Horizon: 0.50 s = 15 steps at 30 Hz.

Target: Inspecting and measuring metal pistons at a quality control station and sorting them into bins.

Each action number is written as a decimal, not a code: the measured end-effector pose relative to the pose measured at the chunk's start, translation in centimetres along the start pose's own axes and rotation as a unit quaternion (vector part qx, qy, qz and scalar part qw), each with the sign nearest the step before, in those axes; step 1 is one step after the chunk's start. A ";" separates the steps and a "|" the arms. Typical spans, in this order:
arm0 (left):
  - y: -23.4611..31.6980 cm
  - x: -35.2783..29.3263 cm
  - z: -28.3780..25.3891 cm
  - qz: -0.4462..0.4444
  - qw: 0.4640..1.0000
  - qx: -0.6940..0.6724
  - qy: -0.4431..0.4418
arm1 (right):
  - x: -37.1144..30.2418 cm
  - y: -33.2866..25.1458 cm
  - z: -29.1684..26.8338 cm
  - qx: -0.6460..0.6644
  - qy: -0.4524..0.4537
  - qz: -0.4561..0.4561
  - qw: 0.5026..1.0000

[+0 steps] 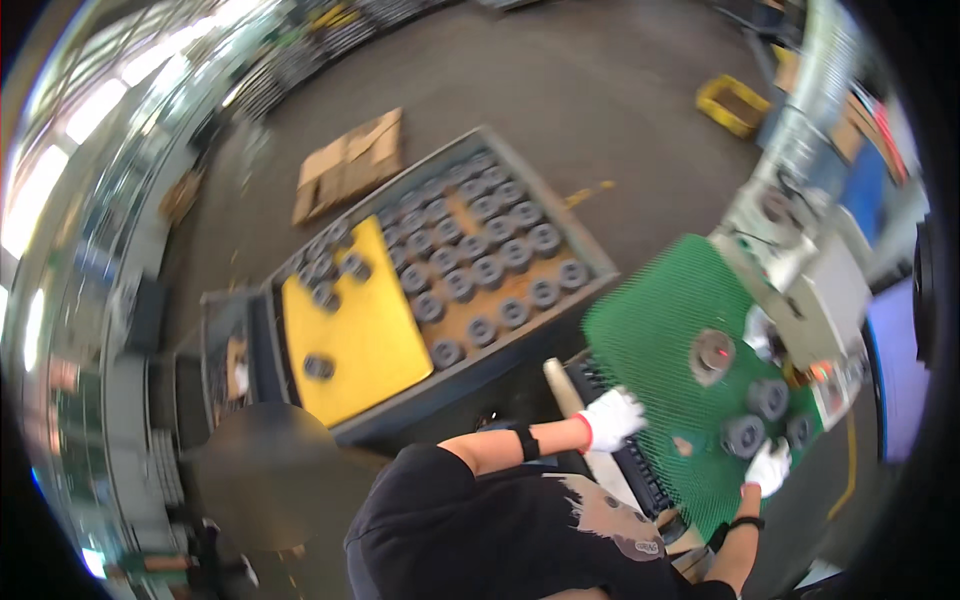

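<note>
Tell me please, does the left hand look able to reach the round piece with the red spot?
Probably yes. The white-gloved left hand is at the edge of the green mat, and only bare mat seems to lie between it and the round piece.

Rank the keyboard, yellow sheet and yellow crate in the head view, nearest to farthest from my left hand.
1. Keyboard: close by your left hand.
2. Yellow sheet: to the left.
3. Yellow crate: far ahead, toward the right.
</note>
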<state>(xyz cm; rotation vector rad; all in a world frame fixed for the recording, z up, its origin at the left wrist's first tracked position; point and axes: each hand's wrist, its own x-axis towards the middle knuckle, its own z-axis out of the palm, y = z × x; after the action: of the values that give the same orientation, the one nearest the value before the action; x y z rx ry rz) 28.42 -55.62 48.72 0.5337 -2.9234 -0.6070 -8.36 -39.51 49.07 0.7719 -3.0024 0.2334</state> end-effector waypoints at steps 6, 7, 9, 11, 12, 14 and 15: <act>-7.3 -26.2 -2.0 -0.470 0.870 0.065 -0.137 | 1.5 -0.2 1.2 -0.055 -0.039 0.065 0.996; -7.6 -28.8 -2.7 -0.544 0.825 0.024 -0.154 | 0.7 0.0 0.7 -0.070 0.062 -0.020 0.995; -7.4 -35.2 -2.4 -0.612 0.774 0.032 -0.159 | -4.7 -9.6 -2.4 0.073 0.023 -0.170 0.982; -7.7 -38.6 -1.6 -0.639 0.749 0.014 -0.175 | -9.7 -17.0 -0.8 0.190 -0.016 -0.262 0.946; -8.2 -39.7 -1.2 -0.649 0.739 0.001 -0.179 | -12.8 -21.3 -0.4 0.222 -0.081 -0.319 0.918; -9.3 -40.0 -1.4 -0.635 0.757 -0.027 -0.153 | -19.1 -29.5 1.3 0.241 -0.181 -0.423 0.855; -9.9 -40.5 -1.7 -0.606 0.790 -0.023 -0.091 | -22.2 -34.4 2.1 0.182 -0.189 -0.549 0.794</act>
<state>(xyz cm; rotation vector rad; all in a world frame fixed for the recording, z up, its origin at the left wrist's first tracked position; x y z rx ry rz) 69.61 -50.14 44.88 2.4689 -2.2969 -0.8028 27.66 -59.03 50.15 2.6371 -2.1958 0.6369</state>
